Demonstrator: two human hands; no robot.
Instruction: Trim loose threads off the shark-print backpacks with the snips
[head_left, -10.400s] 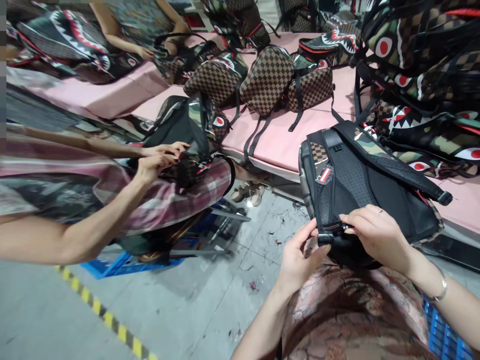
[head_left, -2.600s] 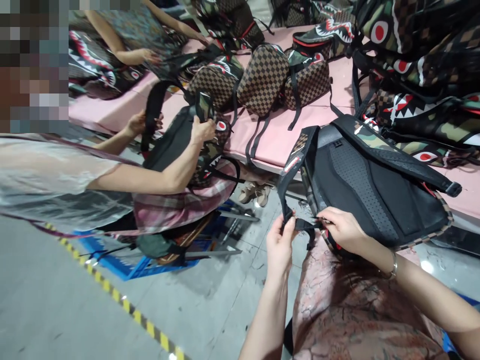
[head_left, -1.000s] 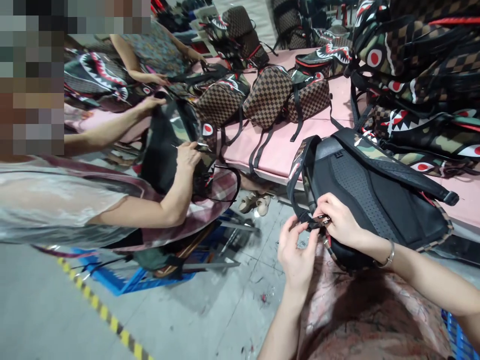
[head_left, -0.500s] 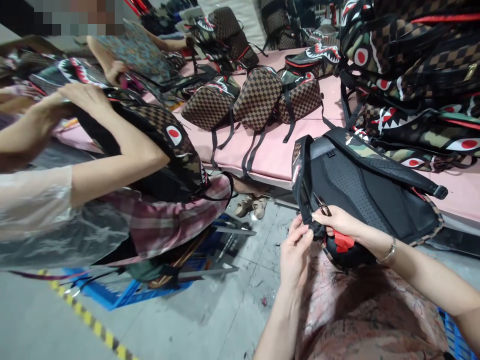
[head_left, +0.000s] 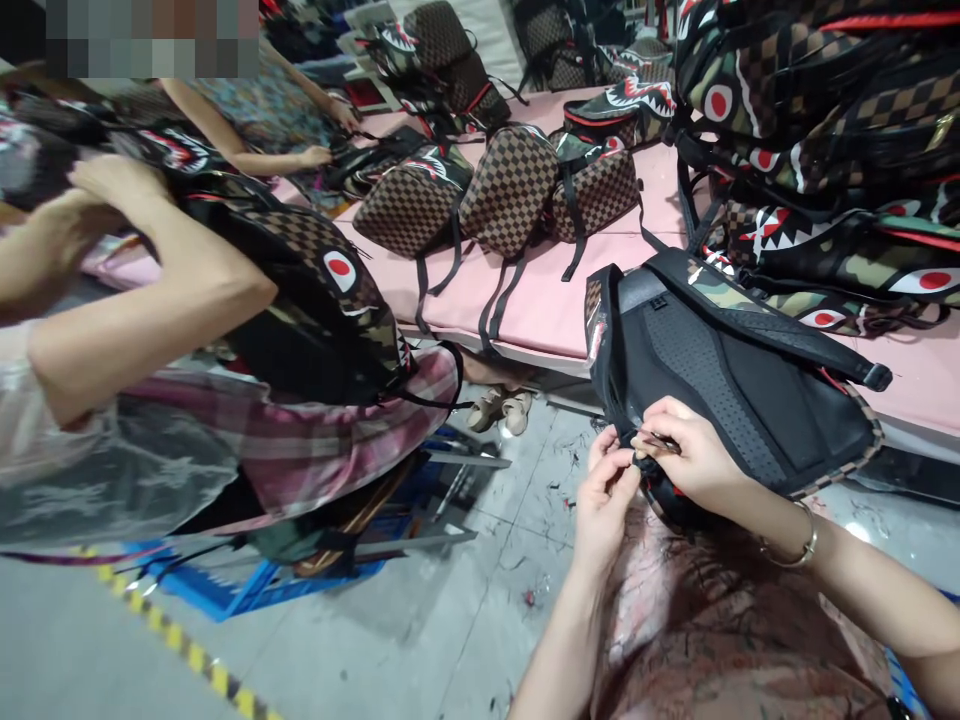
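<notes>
A black-backed backpack (head_left: 705, 370) with checkered edging lies tilted across my lap and the table edge, its padded back facing up. At its lower left corner my left hand (head_left: 606, 492) pinches a bit of black strap or fabric. Close against it, my right hand (head_left: 694, 450) is closed around small dark metal snips (head_left: 660, 443), their tips near the left fingertips. The fingers of both hands almost touch. A sliver of red shows under my right hand; the rest of it is hidden.
Checkered bags (head_left: 510, 190) stand on the pink table (head_left: 525, 310). Shark-patterned backpacks (head_left: 825, 130) are piled at the right. On the left, a seated person's arm (head_left: 150, 310) reaches over another backpack (head_left: 300, 290); a second person works behind. A blue crate (head_left: 232, 590) sits on the floor.
My right hand has shifted its hold on the snips, and the red piece is now mostly covered. The neighbour's arms have moved left. The person behind has lowered a hand to the table.
</notes>
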